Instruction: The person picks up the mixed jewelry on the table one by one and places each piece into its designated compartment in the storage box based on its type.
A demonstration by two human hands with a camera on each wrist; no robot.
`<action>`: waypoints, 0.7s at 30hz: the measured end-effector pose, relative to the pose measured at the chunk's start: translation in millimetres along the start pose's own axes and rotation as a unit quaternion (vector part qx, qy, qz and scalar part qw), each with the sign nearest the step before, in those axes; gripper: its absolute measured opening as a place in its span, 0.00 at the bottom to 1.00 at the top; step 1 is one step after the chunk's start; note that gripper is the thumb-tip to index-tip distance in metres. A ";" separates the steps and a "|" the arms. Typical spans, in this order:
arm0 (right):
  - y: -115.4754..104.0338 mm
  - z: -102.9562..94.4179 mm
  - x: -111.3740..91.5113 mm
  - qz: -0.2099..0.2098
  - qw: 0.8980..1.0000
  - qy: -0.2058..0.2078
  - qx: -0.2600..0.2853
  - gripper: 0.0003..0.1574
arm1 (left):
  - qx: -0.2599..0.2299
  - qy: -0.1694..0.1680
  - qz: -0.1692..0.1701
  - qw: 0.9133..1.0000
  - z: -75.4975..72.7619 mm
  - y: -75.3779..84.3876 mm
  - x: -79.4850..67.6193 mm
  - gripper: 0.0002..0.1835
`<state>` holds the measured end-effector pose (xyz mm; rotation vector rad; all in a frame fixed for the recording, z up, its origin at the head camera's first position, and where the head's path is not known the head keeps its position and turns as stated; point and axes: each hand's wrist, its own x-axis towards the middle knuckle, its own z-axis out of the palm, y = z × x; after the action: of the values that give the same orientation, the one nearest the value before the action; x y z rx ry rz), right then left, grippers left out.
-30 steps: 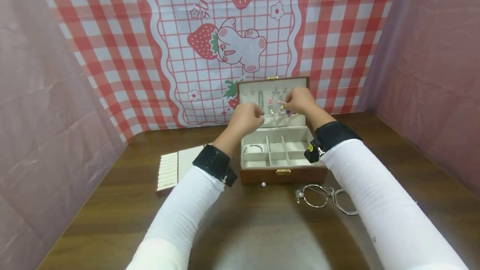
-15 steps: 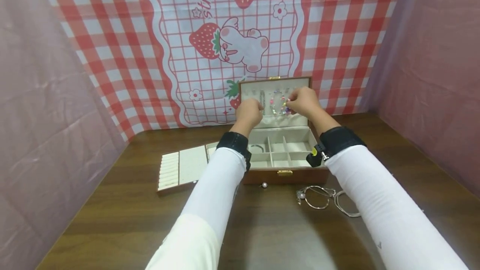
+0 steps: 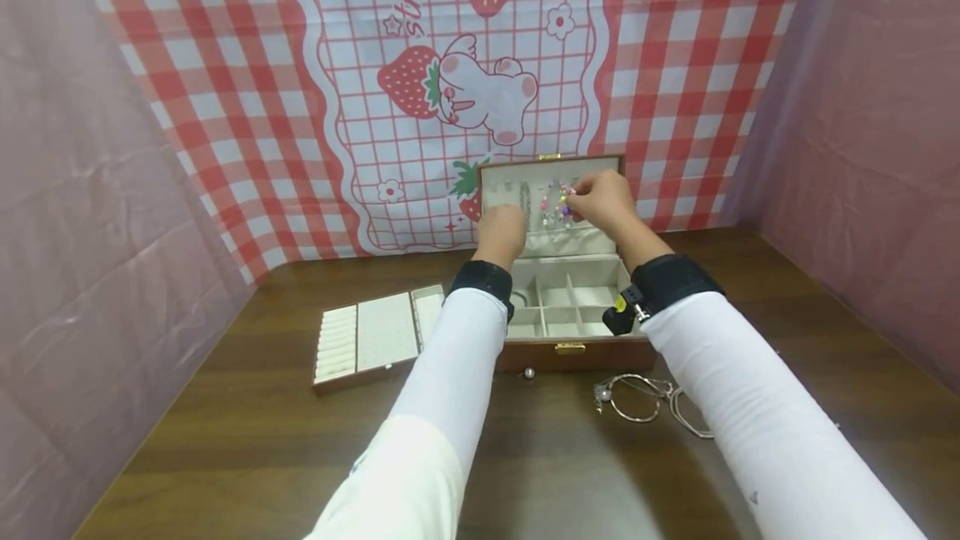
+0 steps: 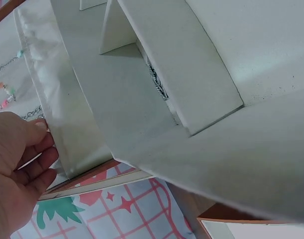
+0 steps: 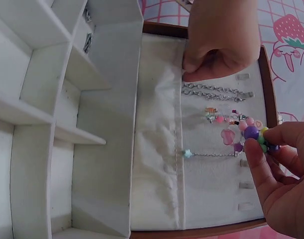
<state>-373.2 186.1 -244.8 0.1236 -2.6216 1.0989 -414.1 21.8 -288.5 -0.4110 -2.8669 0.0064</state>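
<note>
Fingers and thumb of the right hand [image 5: 288, 181] pinch a colourful beaded bracelet [image 5: 251, 132] near the jewelry box lid [image 5: 211, 189]; the left hand's [image 4: 7, 164] bent fingers meet the lid pocket [image 5: 156, 114], whether gripping I cannot tell.

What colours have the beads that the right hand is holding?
The beads are mainly purple, pink, green and yellow; the right wrist view shows them best.

Pale glare on the tabletop [image 3: 562, 477]
</note>
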 end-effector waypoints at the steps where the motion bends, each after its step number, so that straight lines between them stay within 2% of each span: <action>1: -1.1 1.3 -0.4 0.005 1.000 0.002 0.005 0.16 | 0.004 -0.001 -0.001 1.000 0.4 0.1 -0.5 0.11; 8: -3.4 9.2 -1.6 0.022 0.999 0.021 0.016 0.14 | 0.023 0.008 0.003 1.000 4.2 0.9 -4.2 0.11; 15: -3.6 9.5 2.9 0.039 0.996 0.044 0.064 0.15 | -0.010 -0.014 0.006 1.000 -4.9 2.0 -9.2 0.10; 21: 4.9 18.3 6.1 0.033 0.997 0.062 0.033 0.12 | -0.030 -0.032 0.018 0.999 -11.0 1.6 -11.8 0.07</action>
<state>-384.2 176.7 -258.5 -0.0167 -2.4969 1.1775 -400.0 19.7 -280.7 -0.4835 -2.9285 -0.0596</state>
